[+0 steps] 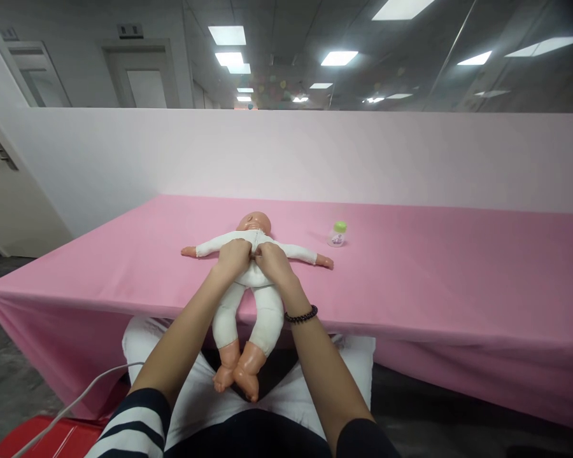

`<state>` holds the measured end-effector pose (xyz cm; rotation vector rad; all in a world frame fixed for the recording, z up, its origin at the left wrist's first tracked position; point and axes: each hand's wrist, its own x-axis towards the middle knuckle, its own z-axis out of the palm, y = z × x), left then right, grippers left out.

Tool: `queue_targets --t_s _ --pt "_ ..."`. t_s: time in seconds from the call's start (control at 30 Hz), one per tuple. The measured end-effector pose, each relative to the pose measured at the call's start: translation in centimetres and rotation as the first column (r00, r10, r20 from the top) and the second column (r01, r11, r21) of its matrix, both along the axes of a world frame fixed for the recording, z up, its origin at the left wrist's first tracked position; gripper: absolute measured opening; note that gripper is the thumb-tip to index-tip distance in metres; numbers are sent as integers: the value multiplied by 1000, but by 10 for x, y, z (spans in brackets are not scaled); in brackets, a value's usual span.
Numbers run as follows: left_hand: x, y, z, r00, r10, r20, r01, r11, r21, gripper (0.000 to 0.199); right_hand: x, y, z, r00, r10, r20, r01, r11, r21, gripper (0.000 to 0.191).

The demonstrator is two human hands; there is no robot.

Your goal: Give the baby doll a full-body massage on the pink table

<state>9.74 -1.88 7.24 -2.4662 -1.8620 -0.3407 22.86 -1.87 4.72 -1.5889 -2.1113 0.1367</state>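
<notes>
A baby doll (254,275) with a white cloth body lies lengthwise on the pink tablecloth, arms spread wide. Its bare plastic feet hang over the table's front edge, towards my lap. My left hand (235,256) is closed at the middle of the doll's torso, the fingers curled into the white cloth. Close beside it, my right hand (273,261) pinches at the same spot, knuckles up. The two hands nearly meet, so my fingertips and any small thing between them are hidden. A seam runs from the neck down to my hands.
Right of the doll's hand stands a small clear jar (337,235) with a green lid. Pink cloth (449,273) covers the table, which meets a white partition (315,156) topped with glass. A red seat (52,439) and a pale cable (88,389) are at lower left.
</notes>
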Motion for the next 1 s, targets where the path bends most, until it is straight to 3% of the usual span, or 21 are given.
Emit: queue_targets --t_s 0.23,0.4,0.73,0.9,1.0 --pt "2 4 3 998 -44 -33 44 999 -1 27 -1 2 7 1000 18 18 -18 1000 -3 29" --pt "2 8 11 993 -115 -2 115 990 84 31 2 7 19 1000 13 15 -14 998 68 30" --pt "13 23 1 999 -25 -33 25 1000 -12 32 -5 26 10 998 5 57 -2 999 -48 25" --pt "8 24 1 995 -75 -59 80 993 84 31 -2 30 15 999 -3 50 5 999 -37 28" --pt "5 26 0 997 -46 -59 56 982 178 34 3 35 21 1000 -17 24 17 1000 -17 28"
